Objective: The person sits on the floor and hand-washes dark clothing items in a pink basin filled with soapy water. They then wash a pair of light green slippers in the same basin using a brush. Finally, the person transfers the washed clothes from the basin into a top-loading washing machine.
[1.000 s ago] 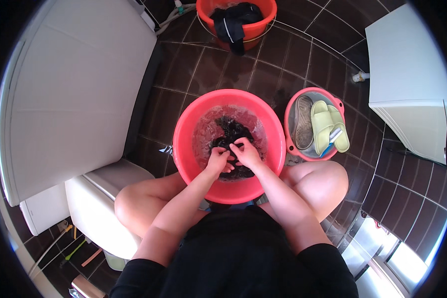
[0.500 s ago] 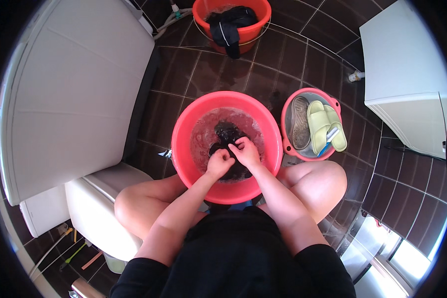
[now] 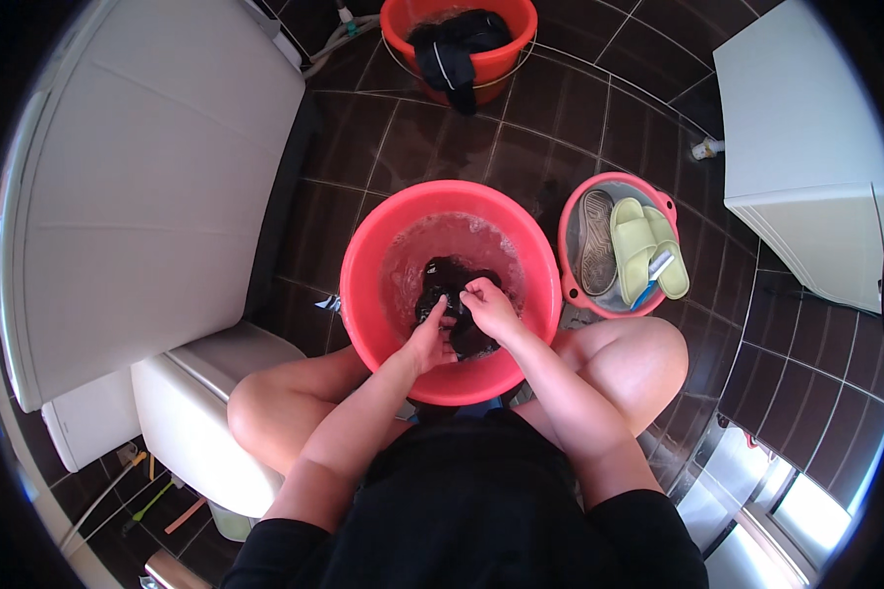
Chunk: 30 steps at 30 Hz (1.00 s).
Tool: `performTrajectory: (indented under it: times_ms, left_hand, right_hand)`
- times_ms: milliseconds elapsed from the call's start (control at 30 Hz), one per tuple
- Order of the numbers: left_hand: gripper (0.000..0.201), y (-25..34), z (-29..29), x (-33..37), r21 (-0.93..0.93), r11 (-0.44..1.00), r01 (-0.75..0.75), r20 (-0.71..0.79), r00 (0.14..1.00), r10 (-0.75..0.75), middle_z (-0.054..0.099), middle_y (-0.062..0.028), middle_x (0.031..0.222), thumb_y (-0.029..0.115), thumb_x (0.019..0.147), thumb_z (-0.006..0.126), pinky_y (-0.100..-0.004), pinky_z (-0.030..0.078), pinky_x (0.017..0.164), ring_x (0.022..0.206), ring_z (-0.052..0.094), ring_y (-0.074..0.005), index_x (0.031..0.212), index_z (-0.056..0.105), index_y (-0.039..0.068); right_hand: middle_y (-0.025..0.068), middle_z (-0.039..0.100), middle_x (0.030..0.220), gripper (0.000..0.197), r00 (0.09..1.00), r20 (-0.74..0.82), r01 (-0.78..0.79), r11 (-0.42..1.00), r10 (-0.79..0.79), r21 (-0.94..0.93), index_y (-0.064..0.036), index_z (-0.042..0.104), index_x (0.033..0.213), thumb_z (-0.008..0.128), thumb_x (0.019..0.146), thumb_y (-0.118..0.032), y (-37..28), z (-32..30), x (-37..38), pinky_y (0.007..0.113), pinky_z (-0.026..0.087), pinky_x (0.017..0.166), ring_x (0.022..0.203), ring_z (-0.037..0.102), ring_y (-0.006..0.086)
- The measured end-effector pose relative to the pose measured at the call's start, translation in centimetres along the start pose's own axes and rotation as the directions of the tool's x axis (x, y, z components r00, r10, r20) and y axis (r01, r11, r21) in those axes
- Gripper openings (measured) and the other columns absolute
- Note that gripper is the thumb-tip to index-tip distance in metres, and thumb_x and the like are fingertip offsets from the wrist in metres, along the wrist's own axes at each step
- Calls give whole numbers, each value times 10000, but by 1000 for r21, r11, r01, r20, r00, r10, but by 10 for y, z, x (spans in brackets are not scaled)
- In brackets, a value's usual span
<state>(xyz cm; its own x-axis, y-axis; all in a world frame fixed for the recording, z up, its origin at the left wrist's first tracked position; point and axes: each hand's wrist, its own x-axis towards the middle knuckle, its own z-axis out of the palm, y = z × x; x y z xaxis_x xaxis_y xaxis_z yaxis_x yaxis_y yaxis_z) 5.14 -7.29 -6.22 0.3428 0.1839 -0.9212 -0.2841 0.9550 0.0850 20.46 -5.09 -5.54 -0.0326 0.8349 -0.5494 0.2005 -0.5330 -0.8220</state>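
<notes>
Nearest you is your black top (image 3: 491, 501), with your left knee (image 3: 275, 398) and right knee (image 3: 638, 368) spread to either side. Your forearms reach in over the near rim of a round pink basin (image 3: 358, 294), which stands between your knees and has cloudy water (image 3: 452, 231) in it.

Your left hand (image 3: 430, 340) is loosely opened, thumb up and fingers apart, the palm turned toward your other hand. Black cloth (image 3: 476, 339) lies against those fingers. Your right hand (image 3: 491, 309) is curled, its thumb and bent fingers closed on the same cloth near the middle of the basin. The cloth is wet and bunched: it runs between your hands, spreads below your right fingers, and has a lump lying in the water just beyond your fingertips. Its shape as a garment is too crumpled to tell.

Just beside the basin, on your right, a smaller pink tub (image 3: 614, 180) holds a pair of pale green slippers (image 3: 636, 245), a brown shoe (image 3: 596, 243) lying sole-up and a blue-and-white object.

Farther off, across dark brown floor tiles (image 3: 432, 137), stands a red bucket (image 3: 494, 71) with a wire handle; dark striped fabric (image 3: 447, 64) hangs over its near rim.
</notes>
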Motion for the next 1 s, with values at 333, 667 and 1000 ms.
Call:
performTrajectory:
  times_ms: [333, 667, 1000]
  left_hand:
    - [201, 43, -4, -20, 592, 589, -550, -49, 705, 708, 484, 5, 630, -52, 713, 595, -306, 376, 430, 479, 466, -162, 846, 532, 85]
    - [659, 81, 11, -54, 984, -139, 112, 54, 554, 831, 269, -130, 1469, 31, 694, 623, -422, 484, 896, 1189, 472, -312, 1329, 460, 97]
    - [931, 63, -4, 52, 936, -216, 278, -89, 780, 619, 12, -123, 1545, 168, 641, 751, -435, 472, 952, 1311, 343, -321, 1426, 257, 85]
  right_hand:
    - [43, 610, 887, 275, 886, 84, 416, 862, -456, 290, -46, 581, 979, 575, 728, 66, -133, -35, -74, 260, 446, 826, 873, 583, 124]
    - [191, 567, 1081, 470, 977, -90, 89, 755, -193, -650, -104, 649, 1129, 610, 674, 10, -75, -45, 8, 423, 505, 842, 976, 604, 348]
    - [258, 290, 1349, 981, 998, 51, 10, 654, 43, -756, -320, 236, 1465, 640, 650, 49, 29, 3, 63, 446, 462, 951, 1230, 383, 456]
